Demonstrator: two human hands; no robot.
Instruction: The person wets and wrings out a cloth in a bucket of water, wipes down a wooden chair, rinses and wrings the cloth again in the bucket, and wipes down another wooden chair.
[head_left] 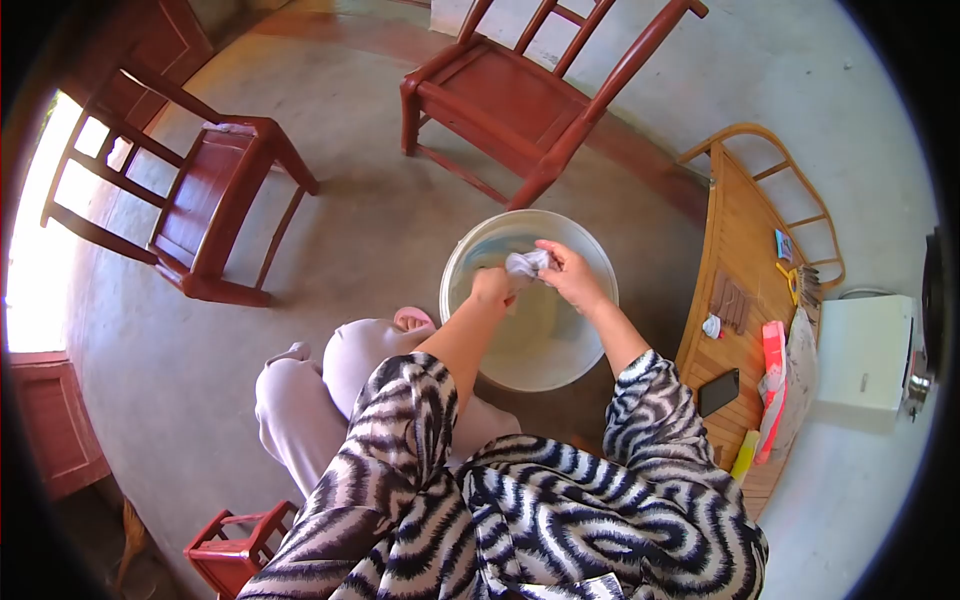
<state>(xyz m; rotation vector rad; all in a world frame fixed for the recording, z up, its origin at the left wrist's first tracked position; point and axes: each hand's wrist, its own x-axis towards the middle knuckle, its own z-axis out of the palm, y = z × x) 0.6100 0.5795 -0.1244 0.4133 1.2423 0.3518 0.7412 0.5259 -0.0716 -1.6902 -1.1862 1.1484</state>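
Note:
A bunched, light grey-white cloth (526,264) is held between my two hands above a round white bucket (455,345). My left hand (492,288) is closed in a fist around the cloth's lower end. On the other side, my right hand (568,275) pinches its upper right part between thumb and fingers. Cloudy water (535,340) shows inside the bucket beneath both hands. How much of the cloth lies inside the left fist is hidden.
Red wooden chairs stand beyond the bucket (500,85) and at the left (205,190). A wooden bench (715,310) along the right wall carries a phone (719,392), a red packet (773,370) and small items. A small red stool (235,545) is at lower left.

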